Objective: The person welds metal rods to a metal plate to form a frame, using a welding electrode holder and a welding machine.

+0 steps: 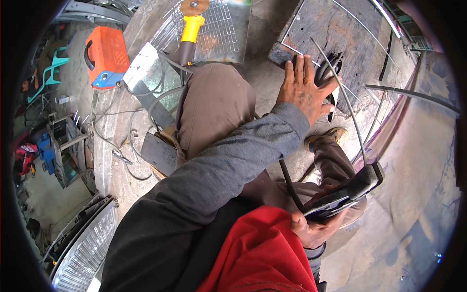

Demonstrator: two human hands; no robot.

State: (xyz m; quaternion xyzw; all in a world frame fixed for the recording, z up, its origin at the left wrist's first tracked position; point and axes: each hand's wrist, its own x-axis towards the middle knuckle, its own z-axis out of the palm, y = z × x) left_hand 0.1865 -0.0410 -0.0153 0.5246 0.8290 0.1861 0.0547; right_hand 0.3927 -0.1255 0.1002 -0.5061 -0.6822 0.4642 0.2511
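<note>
My left hand (306, 92) reaches over a dark, scorched wooden board (360, 44) with its fingers spread. Its fingertips lie at the board's near edge, beside a thin pale metal bar (293, 49). Under the palm and thumb is a dark curved object with a pale edge (332, 100), mostly covered, so its kind is unclear. Lower right, my right hand (314, 231) is closed around a black welding electrode holder (348, 192). A long thin welding rod (351, 109) rises from its jaws, passing just right of my left hand. A black cable (289, 182) runs to the holder.
A yellow angle grinder (191, 31) with a brown disc lies on wire mesh (219, 36) beyond my knee. Left of it stand an orange welding machine (108, 54) and a green plastic chair (51, 73). Loose cables (131, 129) cross the floor. A curved metal strip (413, 92) juts in from the right.
</note>
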